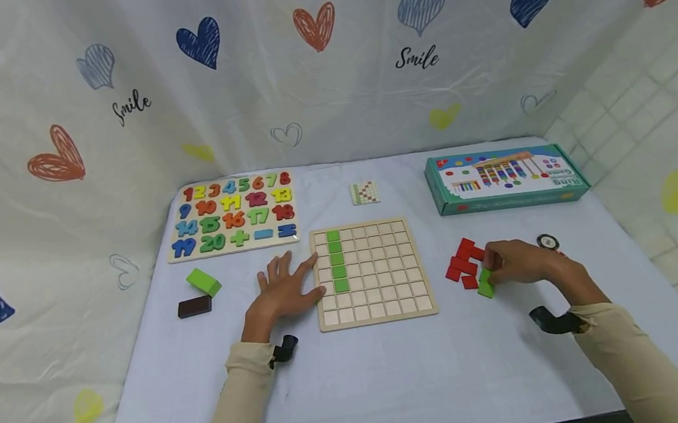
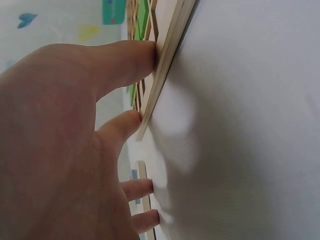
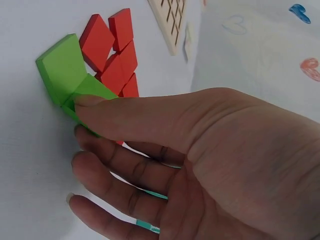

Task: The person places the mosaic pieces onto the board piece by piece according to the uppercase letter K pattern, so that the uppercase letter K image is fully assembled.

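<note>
The wooden grid board lies mid-table, with several green square tiles in its second column from the left. My left hand is spread at the board's left side, where thumb and index fingertip touch the edge. To the right, my right hand pinches a green tile between thumb and index finger. Against that one, another green tile lies on the tabletop. Several red tiles are grouped just left of the right hand. The fingers partly hide the pinched tile.
A number puzzle board lies back left, and a green-edged box back right. Between them is a small pattern card. A green block and a dark brown block sit left. A small round object lies behind the right hand.
</note>
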Available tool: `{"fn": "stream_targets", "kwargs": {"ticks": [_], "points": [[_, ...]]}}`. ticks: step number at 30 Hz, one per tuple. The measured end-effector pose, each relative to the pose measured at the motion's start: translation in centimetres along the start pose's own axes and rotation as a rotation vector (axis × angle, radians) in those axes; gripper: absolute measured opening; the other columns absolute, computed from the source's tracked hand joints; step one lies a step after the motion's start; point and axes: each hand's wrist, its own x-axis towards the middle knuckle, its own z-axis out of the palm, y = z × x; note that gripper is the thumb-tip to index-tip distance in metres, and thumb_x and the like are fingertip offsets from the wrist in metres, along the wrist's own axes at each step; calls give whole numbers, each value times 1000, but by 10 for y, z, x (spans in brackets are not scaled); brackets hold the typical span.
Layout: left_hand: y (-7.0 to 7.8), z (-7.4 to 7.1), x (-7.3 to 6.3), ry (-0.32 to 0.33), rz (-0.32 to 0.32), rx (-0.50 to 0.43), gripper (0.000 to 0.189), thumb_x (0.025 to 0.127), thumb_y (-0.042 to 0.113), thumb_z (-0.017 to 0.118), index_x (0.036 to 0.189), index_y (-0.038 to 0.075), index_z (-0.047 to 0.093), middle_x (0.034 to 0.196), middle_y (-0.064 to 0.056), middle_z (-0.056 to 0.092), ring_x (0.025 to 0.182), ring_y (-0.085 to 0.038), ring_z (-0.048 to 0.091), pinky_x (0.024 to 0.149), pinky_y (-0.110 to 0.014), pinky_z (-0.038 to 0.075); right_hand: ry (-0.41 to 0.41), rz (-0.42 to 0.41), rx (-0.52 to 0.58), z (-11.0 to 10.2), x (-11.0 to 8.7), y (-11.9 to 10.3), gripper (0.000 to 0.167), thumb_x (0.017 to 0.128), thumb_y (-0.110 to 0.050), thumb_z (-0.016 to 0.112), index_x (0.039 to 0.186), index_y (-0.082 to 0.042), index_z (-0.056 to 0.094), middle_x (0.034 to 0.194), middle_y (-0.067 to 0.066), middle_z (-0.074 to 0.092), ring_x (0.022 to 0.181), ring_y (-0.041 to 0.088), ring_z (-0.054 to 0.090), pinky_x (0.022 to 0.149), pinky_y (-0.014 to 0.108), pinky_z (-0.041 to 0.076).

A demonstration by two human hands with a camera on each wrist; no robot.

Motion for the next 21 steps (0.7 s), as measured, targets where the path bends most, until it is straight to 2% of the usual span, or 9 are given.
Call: {"fn": "stream_targets", "kwargs": {"ticks": [5,9,16,21], "points": [[0,1,0,8,5,9,77,101,54,64,168,34,32,175,-22,10,160,-47,1,122,-76,2,31,-49,-15,-2,1,-6,24,89,-10,82,103,-4,63,97,5,65,94,23,58,76,36,54],[1,2,0,24,8,7,75,101,53,63,167,34,34,174,-21,12,160,-46,3,122,-76,4,54,-105,-32,-4,2,-20,23,89,-10,82,103,-5,65,95,3,66,93,21,59,74,34,54],[2,6,3,74,-8,6,70,102,50,63,165,33,39,173,-20,17,158,-44,7,122,-76,5,79,-233,-51,3,17,-65,11,96,-15,78,100,-8,69,90,-1,68,81,16,60,69,32,53],[2,9,4,82,-23,20,69,103,52,61,166,33,38,173,-19,16,158,-44,7,122,-75,5,94,-334,-56,23,40,-106,5,99,-13,76,98,-11,72,91,-2,70,81,14,61,69,31,53]]}}
